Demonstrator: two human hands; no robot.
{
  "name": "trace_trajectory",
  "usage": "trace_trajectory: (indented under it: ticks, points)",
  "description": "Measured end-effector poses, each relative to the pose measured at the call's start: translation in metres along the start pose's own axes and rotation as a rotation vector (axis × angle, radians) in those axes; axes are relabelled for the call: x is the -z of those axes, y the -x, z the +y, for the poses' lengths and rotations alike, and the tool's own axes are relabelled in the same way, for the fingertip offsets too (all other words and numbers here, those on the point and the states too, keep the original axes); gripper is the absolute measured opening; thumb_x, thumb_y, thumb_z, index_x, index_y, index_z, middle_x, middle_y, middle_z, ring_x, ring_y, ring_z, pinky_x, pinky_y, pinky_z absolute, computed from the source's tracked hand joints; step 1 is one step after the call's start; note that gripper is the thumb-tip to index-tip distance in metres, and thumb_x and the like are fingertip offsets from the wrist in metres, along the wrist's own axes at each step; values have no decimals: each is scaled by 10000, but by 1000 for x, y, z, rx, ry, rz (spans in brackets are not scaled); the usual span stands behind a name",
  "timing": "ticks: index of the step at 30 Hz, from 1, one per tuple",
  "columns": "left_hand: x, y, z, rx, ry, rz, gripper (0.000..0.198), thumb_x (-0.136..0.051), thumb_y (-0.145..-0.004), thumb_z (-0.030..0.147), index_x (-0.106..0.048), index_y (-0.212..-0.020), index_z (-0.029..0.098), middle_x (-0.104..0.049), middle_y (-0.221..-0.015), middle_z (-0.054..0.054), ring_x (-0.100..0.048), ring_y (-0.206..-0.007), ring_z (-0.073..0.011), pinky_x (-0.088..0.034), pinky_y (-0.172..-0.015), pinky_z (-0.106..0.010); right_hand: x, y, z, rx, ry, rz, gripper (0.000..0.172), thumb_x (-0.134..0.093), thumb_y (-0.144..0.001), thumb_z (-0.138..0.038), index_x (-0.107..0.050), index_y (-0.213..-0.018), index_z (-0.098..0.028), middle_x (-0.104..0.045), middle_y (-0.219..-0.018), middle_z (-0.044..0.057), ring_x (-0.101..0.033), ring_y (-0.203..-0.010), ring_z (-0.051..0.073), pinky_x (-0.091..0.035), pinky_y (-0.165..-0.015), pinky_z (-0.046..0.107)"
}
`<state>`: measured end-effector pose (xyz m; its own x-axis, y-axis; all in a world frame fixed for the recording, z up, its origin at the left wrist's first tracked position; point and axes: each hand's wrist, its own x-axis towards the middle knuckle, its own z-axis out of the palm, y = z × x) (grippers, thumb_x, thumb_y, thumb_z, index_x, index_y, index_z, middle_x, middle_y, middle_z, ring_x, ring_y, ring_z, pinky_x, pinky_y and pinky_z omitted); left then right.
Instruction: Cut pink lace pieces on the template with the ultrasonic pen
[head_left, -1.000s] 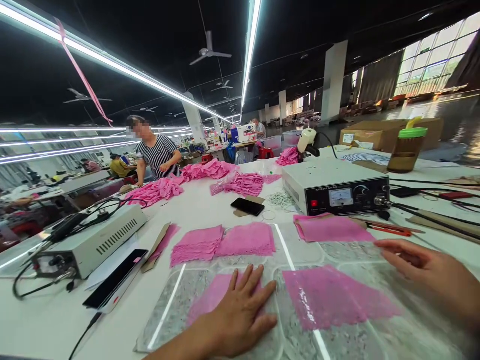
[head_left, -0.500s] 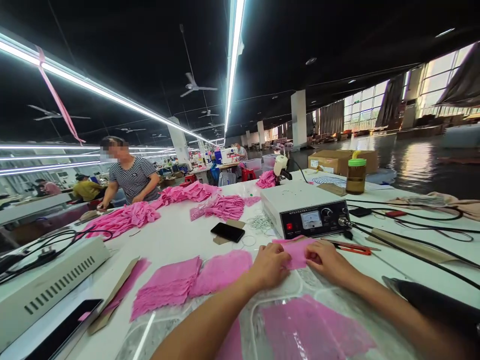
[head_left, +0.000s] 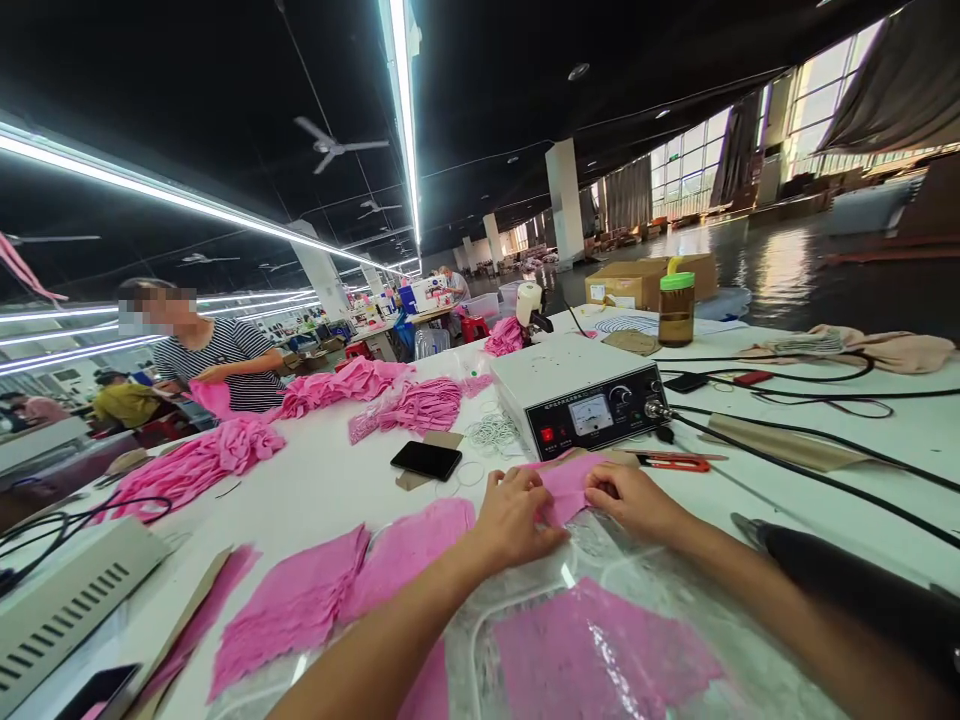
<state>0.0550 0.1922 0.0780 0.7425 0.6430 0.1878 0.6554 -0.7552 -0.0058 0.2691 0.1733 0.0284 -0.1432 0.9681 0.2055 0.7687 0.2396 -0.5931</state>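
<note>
Both my hands pinch a small stack of pink fabric pieces (head_left: 564, 484) lying in front of a white control box (head_left: 577, 393). My left hand (head_left: 514, 518) grips its left edge with curled fingers. My right hand (head_left: 628, 498) holds the right edge. Closer to me lies a clear plastic sheet (head_left: 600, 560) with a pink lace piece (head_left: 600, 660) beneath it. Two more piles of pink pieces (head_left: 300, 605) lie to the left.
A black phone (head_left: 426, 459) lies mid-table near white elastic loops (head_left: 491, 433). Red scissors (head_left: 675, 463), black cables and a dark handheld tool (head_left: 847, 590) are on the right. A person in a striped shirt (head_left: 217, 365) handles pink fabric heaps (head_left: 195, 462) at left. Another white box (head_left: 67, 600) sits near left.
My hands left the plastic sheet and reached forward to grasp the pink stack by the control box. The view swung to the right.
</note>
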Motion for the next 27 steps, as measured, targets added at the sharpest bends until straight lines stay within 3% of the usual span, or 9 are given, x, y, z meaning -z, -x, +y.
trace_trajectory:
  ticks: [4,9,11,13,17,22,27]
  points:
    - [-5,-2,14,18,-55,91,358,-714,-745,507,-652,-836,167,-623,-1027,-102,-548,-1031,-290,-376,-961,-508,2,0,-7,-29,-44,-4,274,-586,-950,-343,-605,-1152,-159,-631,-1131,72,-639,-937,200,-558,-801,393]
    - [-6,-6,24,20,-93,168,65,-593,-847,216,-623,-856,159,-620,-994,-71,-552,-1003,-240,-366,-956,-459,5,0,-12,-49,-110,-15,283,-589,-948,-347,-604,-1158,-159,-628,-1140,72,-638,-947,207,-557,-806,397]
    - [-3,-5,25,21,-91,189,48,-572,-849,178,-616,-835,166,-621,-991,-65,-557,-991,-228,-367,-955,-451,6,0,-12,-57,-143,-16,286,-592,-946,-348,-605,-1158,-157,-628,-1140,70,-639,-946,209,-559,-801,395]
    - [0,-3,27,26,-81,213,88,-615,-832,264,-614,-851,178,-619,-1015,-74,-554,-999,-240,-369,-956,-463,6,0,-13,-62,-181,-11,294,-598,-941,-350,-605,-1159,-152,-628,-1138,68,-640,-946,214,-560,-795,394]
    - [-3,1,36,55,-71,257,360,-690,-745,470,-601,-936,178,-602,-1058,-96,-532,-1037,-288,-345,-986,-523,8,2,-16,-65,-251,4,294,-601,-938,-356,-612,-1146,-149,-630,-1131,62,-640,-942,218,-560,-790,390]
    - [-12,-2,44,125,-46,300,67,-591,-801,195,-578,-865,183,-617,-995,-74,-550,-999,-246,-347,-986,-479,15,6,-21,-51,-295,-23,287,-601,-938,-356,-616,-1135,-147,-635,-1116,60,-641,-934,214,-559,-790,390]
    - [-3,4,39,162,22,321,103,-581,-790,142,-555,-875,194,-633,-946,-33,-569,-969,-211,-355,-969,-434,19,12,-23,-54,-357,-52,285,-597,-941,-359,-615,-1126,-144,-639,-1090,56,-646,-905,205,-564,-764,374]
